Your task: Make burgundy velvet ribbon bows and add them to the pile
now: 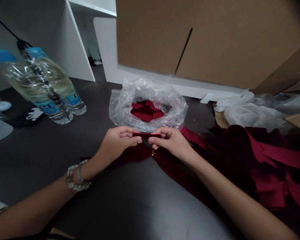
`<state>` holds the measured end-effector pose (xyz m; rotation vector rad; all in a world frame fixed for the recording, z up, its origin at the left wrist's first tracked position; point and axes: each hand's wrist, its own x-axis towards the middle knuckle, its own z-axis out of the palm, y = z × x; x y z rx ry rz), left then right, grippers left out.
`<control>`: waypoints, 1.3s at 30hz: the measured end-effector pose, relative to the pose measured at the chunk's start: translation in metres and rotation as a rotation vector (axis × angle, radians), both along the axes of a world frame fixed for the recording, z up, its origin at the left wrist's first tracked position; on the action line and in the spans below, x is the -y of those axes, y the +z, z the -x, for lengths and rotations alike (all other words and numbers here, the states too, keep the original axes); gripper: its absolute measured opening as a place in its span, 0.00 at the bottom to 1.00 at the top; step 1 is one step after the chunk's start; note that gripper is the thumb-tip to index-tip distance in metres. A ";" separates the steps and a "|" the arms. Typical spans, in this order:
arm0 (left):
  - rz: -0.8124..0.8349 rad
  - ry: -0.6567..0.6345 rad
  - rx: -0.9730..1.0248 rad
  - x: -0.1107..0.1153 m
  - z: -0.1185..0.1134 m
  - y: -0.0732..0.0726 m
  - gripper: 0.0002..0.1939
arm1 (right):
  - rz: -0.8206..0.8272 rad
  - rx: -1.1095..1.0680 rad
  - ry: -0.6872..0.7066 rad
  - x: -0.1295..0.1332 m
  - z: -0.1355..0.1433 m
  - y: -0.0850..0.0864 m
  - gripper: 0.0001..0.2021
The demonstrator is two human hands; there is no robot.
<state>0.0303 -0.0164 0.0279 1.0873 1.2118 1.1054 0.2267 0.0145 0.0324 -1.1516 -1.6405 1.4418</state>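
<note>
Near: tabletop (145, 200) open at centre; dark red fabric (132, 153) crosses beyond it. Bracelets (76, 176) on left wrist.

Middle: 2 hands. Left hand (116, 140) and right hand (171, 140) nearly closed, thumb and fingers pinching opposite ends of 1 short red strip (145, 136), held level at centre. 1 gold charm (153, 152) just below right hand; attachment unclear. Fabric heap (272, 166) blocks right side; piece count not readable.

Beyond hands: 1 clear bag (177, 106), red pieces (147, 110) inside, overlapping, uncounted. Left: 2 bottles (72, 98), blue caps; open gap between them and bag. Right: crumpled plastic (252, 113).

Far: white panel (110, 50) and brown cardboard (152, 36), one dark slit, close off the edge.
</note>
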 end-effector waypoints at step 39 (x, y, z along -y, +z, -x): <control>-0.404 -0.304 -0.901 0.034 -0.019 -0.001 0.09 | -0.107 0.245 0.162 -0.023 -0.033 0.006 0.08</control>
